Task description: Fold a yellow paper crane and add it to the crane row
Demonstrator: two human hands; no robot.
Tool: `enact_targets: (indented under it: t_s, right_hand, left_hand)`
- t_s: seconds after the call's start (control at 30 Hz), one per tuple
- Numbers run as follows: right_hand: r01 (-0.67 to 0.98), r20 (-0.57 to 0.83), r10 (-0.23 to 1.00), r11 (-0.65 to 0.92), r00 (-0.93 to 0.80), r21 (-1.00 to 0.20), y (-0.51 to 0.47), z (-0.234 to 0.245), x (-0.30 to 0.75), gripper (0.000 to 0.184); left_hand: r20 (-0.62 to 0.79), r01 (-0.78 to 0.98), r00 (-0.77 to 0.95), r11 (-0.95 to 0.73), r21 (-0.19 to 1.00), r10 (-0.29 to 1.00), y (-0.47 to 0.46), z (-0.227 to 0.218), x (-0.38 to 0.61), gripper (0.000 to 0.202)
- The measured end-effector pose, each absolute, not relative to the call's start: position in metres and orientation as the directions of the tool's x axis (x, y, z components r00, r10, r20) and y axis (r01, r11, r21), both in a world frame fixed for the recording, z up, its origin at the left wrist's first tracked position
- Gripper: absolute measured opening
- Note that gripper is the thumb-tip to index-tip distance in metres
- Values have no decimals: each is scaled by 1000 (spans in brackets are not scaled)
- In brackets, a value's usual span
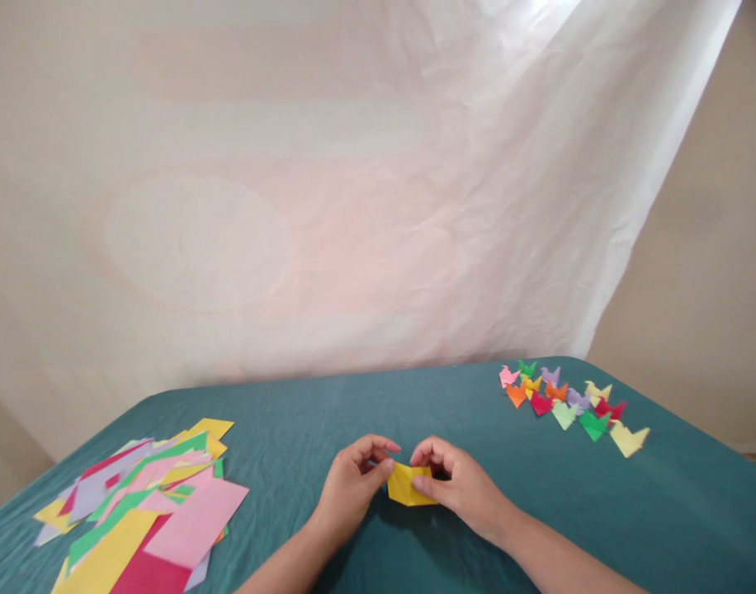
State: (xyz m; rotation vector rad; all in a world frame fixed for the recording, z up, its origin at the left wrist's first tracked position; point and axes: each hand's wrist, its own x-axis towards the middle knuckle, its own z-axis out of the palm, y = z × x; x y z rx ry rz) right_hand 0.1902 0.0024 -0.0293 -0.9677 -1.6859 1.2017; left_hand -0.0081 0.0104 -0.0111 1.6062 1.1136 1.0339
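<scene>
A small folded yellow paper (406,485) lies between my two hands near the front middle of the teal table (328,412). My left hand (352,488) pinches its left edge with thumb and curled fingers. My right hand (460,487) grips its right side, thumb along the lower edge and fingers curled over the top. Both hands rest low on the cloth, with my forearms coming in from the bottom edge.
A loose pile of coloured paper squares (146,511) in pink, yellow, green, red and lilac lies at the front left. Several small folded paper figures (567,402) in mixed colours sit at the back right. A creased white sheet (353,190) hangs behind the table.
</scene>
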Motion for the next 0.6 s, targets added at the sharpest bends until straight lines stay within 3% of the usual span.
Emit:
enact_targets:
  t_s: [0.27, 0.6]
  right_hand:
    - [51, 174, 937, 198, -302, -979, 8, -35, 191, 22]
    - [101, 169, 943, 205, -286, -973, 6, -30, 192, 21]
  left_hand:
    - [122, 183, 261, -174, 968, 958, 12, -10, -8, 12]
    - [100, 249, 263, -167, 954, 960, 14, -15, -12, 12]
